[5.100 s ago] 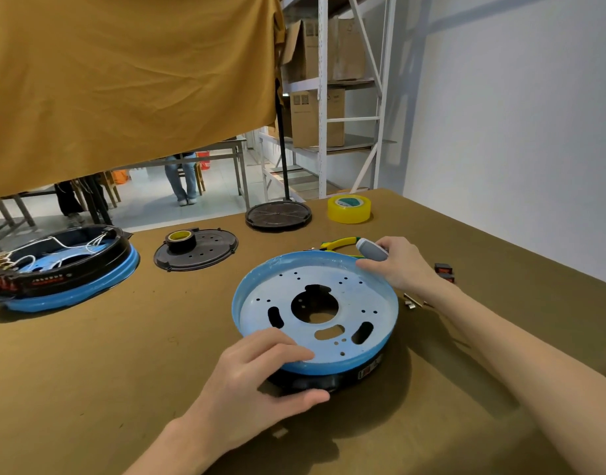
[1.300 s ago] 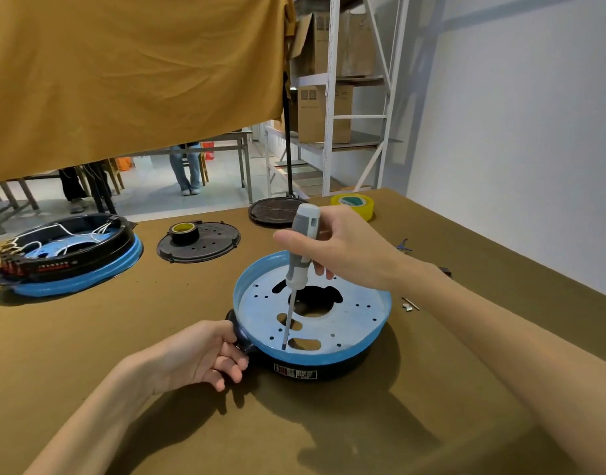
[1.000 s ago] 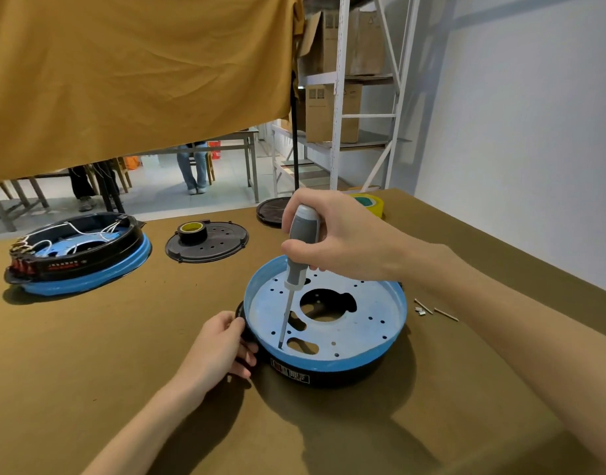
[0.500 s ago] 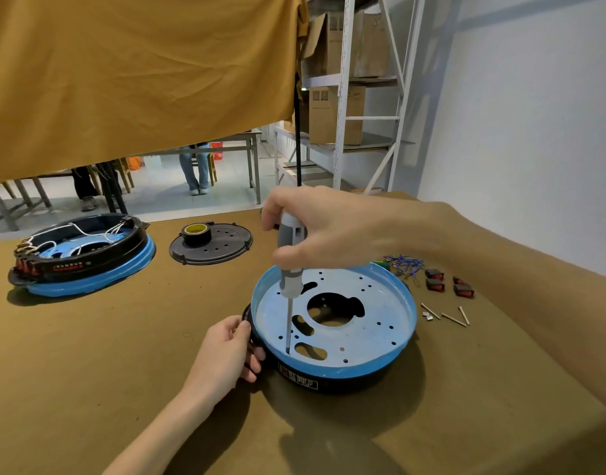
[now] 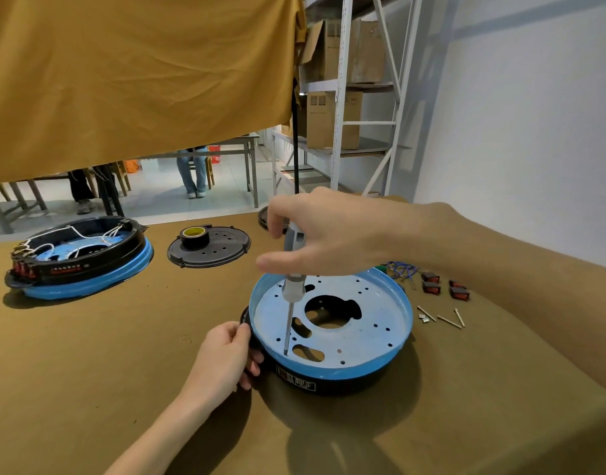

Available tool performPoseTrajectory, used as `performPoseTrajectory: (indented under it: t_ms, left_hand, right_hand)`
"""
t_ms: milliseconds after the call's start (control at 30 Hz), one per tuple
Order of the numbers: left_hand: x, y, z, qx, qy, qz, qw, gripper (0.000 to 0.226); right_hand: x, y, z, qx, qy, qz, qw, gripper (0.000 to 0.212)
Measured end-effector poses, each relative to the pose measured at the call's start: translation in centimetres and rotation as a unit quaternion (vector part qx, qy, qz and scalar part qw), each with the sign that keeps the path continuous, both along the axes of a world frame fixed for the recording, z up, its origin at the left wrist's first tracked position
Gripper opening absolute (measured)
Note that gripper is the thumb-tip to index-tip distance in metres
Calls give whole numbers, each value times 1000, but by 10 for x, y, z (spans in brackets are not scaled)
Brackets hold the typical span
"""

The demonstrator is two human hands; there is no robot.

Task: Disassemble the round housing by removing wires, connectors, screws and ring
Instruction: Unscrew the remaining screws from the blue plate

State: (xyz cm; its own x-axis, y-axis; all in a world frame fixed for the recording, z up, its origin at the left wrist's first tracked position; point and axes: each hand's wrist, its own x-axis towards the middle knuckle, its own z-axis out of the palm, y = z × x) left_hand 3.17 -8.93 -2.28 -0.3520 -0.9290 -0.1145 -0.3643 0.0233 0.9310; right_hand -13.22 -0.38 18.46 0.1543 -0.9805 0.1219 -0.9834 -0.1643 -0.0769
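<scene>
At frame centre, the right hand [image 5: 332,241] is gripping a screwdriver [image 5: 292,286] upright in the housing [image 5: 373,323]; the left hand [image 5: 223,358] is clasping its rim.

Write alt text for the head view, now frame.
A right hand holds a grey-handled screwdriver upright, tip on the near-left of a round blue metal plate atop a black housing, which the left hand grips at its left edge. Loose screws and red switches lie to the right on the brown table.
</scene>
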Motion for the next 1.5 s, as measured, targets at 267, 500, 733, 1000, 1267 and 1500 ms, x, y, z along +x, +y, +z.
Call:
performPoseTrajectory:
  t_ms: [267, 500, 733, 1000, 1267, 1500]
  left_hand:
    - [0, 13, 9, -69, 12, -3, 998, 28]
    - [1, 19, 25, 187, 193, -142, 953, 55]
    - [11, 8, 18, 289, 195, -140, 927, 65]
    - [15, 3, 17, 272, 108, -144, 945, 46]
    - [17, -4, 14, 254, 92, -142, 952, 68]
    - [16, -3, 16, 281, 105, -146, 943, 45]
  right_hand:
    - [-5, -2, 1, -87, -84, 25, 992, 31]
    - [-6, -1, 1, -152, -146, 28, 977, 32]
    - [-4, 10, -7, -124, -178, 37, 975, 32]
    - [-5, 13, -11, -59, -234, 47, 969, 34]
    - [-3, 12, -10, -115, -98, 2, 988, 37]
    - [-5, 10, 1, 5, -145, 6, 989, 19]
